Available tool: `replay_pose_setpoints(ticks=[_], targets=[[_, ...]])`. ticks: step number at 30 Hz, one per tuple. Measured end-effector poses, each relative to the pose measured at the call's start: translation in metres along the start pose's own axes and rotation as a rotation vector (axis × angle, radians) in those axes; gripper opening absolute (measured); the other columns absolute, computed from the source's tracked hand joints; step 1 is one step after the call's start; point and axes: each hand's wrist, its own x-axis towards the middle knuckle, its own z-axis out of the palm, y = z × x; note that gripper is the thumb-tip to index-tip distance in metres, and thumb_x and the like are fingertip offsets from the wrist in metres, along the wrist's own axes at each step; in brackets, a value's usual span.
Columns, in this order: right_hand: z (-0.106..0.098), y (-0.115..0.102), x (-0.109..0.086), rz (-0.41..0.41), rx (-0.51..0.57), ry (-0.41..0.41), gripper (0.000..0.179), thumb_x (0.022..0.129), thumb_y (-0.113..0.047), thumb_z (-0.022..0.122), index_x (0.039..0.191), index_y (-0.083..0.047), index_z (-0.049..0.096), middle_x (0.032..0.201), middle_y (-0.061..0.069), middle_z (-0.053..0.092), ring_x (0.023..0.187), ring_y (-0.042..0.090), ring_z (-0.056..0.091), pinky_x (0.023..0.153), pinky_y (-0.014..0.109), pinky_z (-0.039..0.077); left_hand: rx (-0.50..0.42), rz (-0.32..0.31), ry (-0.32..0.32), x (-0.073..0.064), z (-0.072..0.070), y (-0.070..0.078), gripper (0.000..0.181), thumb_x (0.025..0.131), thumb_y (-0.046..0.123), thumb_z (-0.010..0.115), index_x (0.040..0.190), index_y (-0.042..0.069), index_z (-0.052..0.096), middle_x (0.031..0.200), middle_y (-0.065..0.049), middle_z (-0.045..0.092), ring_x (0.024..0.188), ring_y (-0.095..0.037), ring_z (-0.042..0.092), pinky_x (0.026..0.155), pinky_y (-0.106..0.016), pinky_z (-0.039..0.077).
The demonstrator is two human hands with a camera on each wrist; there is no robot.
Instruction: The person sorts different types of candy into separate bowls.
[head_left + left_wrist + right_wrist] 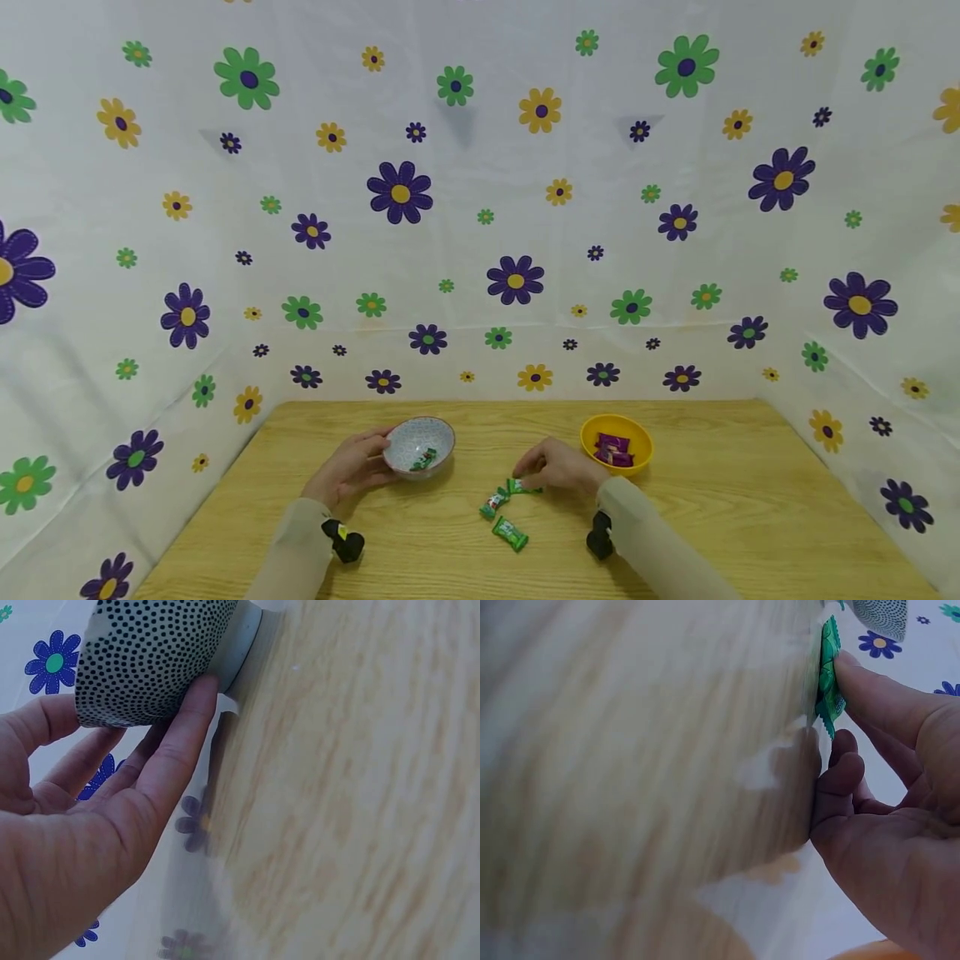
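Green-wrapped candies (511, 533) lie as a loose group of three on the wooden counter (420, 554), between the two hands; green wrappers (424, 459) also show inside the speckled bowl (408, 437). I see the left hand (356, 467) holding that bowl at its side, fingers clamped on rim and outer wall; its foot is close to the counter, though I cannot tell whether it touches. I place the right hand (553, 467) over the farthest candy (828, 682), one fingertip against the wrapper and other fingers curled beside it; whether they are clamped on it I cannot tell. Three faults appear possible to me. First, if only an edge of the probably slick wrapper is caught, the candy could slip free or skid into its close neighbour (495, 502). Second, a loosened left-hand hold could let the bowl tip and spill its contents. Third, an outward sweep of the right sleeve (637, 512) could nudge the yellow bowl (628, 426) and scatter its purple-wrapped candies (614, 458), since that bowl stands just beside the forearm.
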Motion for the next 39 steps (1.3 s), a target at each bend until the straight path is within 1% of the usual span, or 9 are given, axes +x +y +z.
replay_pose_setpoints(ticks=[4, 9, 15, 19, 24, 29, 33, 36, 39], targets=[[0.0, -0.0028, -0.0009, 0.01, -0.004, -0.011, 0.014, 0.086, -0.006, 0.073, 0.1, -0.005, 0.076, 0.099, 0.004, 0.072, 0.08, 0.013, 0.053, 0.07, 0.023, 0.046, -0.011, -0.005, 0.004, 0.0014, -0.001, -0.0009, 0.052, 0.102, 0.015, 0.043, 0.151, 0.003, 0.033, 0.146, -0.027, 0.034, 0.116, -0.03, 0.055, 0.096, -0.05, 0.052], [0.0001, -0.006, 0.0013, 0.051, -0.025, -0.015, 0.011, 0.085, -0.004, 0.074, 0.095, -0.005, 0.075, 0.09, 0.0, 0.07, 0.077, 0.013, 0.052, 0.068, 0.024, 0.046, -0.002, -0.003, 0.002, 0.0017, -0.0015, -0.0008, 0.053, 0.102, 0.015, 0.042, 0.152, 0.002, 0.031, 0.146, -0.028, 0.033, 0.118, -0.031, 0.055, 0.096, -0.049, 0.052], [0.0012, -0.0044, 0.0024, 0.037, -0.053, -0.023, 0.007, 0.085, -0.005, 0.074, 0.092, -0.005, 0.074, 0.083, -0.001, 0.066, 0.075, 0.013, 0.049, 0.067, 0.024, 0.042, 0.017, -0.006, 0.019, -0.0002, 0.0003, 0.0007, 0.053, 0.102, 0.015, 0.042, 0.152, 0.002, 0.031, 0.145, -0.029, 0.034, 0.118, -0.033, 0.054, 0.095, -0.05, 0.052], [0.0012, -0.002, 0.0033, 0.026, -0.043, -0.033, 0.005, 0.086, -0.005, 0.072, 0.091, -0.005, 0.074, 0.083, -0.001, 0.066, 0.074, 0.013, 0.049, 0.066, 0.022, 0.042, 0.024, -0.012, 0.032, -0.0007, 0.0008, 0.0013, 0.052, 0.101, 0.015, 0.043, 0.151, 0.002, 0.033, 0.144, -0.028, 0.036, 0.116, -0.032, 0.056, 0.094, -0.05, 0.053], [0.0014, -0.0018, 0.0031, 0.009, -0.059, -0.039, 0.004, 0.088, -0.006, 0.071, 0.091, -0.006, 0.074, 0.084, -0.001, 0.067, 0.073, 0.012, 0.049, 0.065, 0.021, 0.042, 0.032, -0.015, 0.035, 0.0008, 0.0011, 0.0016, 0.052, 0.101, 0.014, 0.044, 0.15, 0.002, 0.035, 0.144, -0.027, 0.037, 0.115, -0.031, 0.056, 0.094, -0.049, 0.053], [0.001, -0.003, 0.0036, 0.002, -0.061, -0.042, 0.003, 0.088, -0.007, 0.071, 0.09, -0.005, 0.073, 0.083, 0.0, 0.066, 0.073, 0.012, 0.048, 0.064, 0.021, 0.04, 0.041, -0.015, 0.038, 0.004, 0.0006, 0.0047, 0.05, 0.101, 0.015, 0.045, 0.149, 0.004, 0.038, 0.146, -0.026, 0.037, 0.117, -0.033, 0.055, 0.093, -0.048, 0.054], [0.0017, -0.0033, 0.0038, -0.011, -0.05, -0.047, 0.005, 0.089, -0.01, 0.071, 0.091, -0.006, 0.073, 0.084, 0.001, 0.068, 0.074, 0.012, 0.049, 0.064, 0.021, 0.04, 0.047, -0.015, 0.046, 0.0049, -0.0001, 0.0031, 0.05, 0.1, 0.015, 0.045, 0.149, 0.004, 0.04, 0.147, -0.026, 0.037, 0.119, -0.035, 0.054, 0.093, -0.048, 0.054], [0.0023, -0.0029, 0.0041, -0.013, -0.036, -0.032, 0.006, 0.09, -0.013, 0.07, 0.092, -0.008, 0.073, 0.086, 0.002, 0.068, 0.075, 0.012, 0.049, 0.065, 0.021, 0.041, 0.048, -0.004, 0.037, 0.0034, -0.0016, 0.0005, 0.05, 0.1, 0.015, 0.046, 0.149, 0.004, 0.039, 0.148, -0.027, 0.036, 0.12, -0.036, 0.054, 0.093, -0.048, 0.054], [0.003, -0.0019, 0.0036, 0.017, -0.007, 0.005, 0.008, 0.09, -0.015, 0.071, 0.095, -0.01, 0.072, 0.09, 0.002, 0.067, 0.078, 0.014, 0.05, 0.067, 0.024, 0.042, 0.053, 0.004, 0.019, 0.0013, -0.0029, -0.0007, 0.051, 0.101, 0.016, 0.045, 0.149, 0.004, 0.038, 0.149, -0.027, 0.035, 0.121, -0.035, 0.054, 0.095, -0.047, 0.053]])
